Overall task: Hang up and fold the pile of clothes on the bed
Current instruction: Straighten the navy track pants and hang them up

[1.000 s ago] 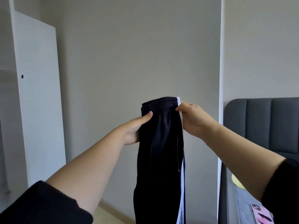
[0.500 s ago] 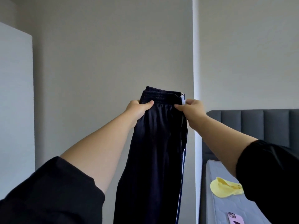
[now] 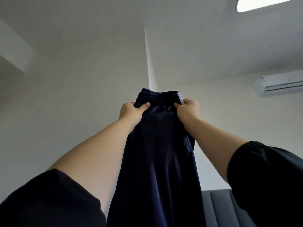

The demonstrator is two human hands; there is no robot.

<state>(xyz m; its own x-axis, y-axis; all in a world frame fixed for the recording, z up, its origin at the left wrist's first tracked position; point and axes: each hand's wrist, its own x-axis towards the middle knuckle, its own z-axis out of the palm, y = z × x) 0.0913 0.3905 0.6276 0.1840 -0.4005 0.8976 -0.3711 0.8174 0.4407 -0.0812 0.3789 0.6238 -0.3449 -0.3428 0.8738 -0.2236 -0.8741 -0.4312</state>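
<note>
Closest in, black sleeves [image 3: 49, 199] frame the view, with bare forearms reaching up from them. Between the arms hang the dark navy trousers [image 3: 157, 169], their legs dropping past the bottom edge. I judge they are held high so the cloth falls straight before a fold or a hanger. At the top, the left hand [image 3: 131, 112] has its grip clenched on one end of the elastic waistband [image 3: 155, 95], thumb in front. The right hand [image 3: 188, 109] pinches the other end, beside a white stripe [image 3: 180, 97]. The waistband is bunched narrow between them, which suggests the trousers are doubled leg on leg. Low on the right shows the top of a grey padded headboard [image 3: 218, 208] — the bed and its pile are out of view. No wardrobe, drawer or basket shows, so there are no contents to tell of. Farthest off are the wall corner [image 3: 148, 63], an air conditioner [image 3: 278, 82] and a ceiling light [image 3: 262, 4].
</note>
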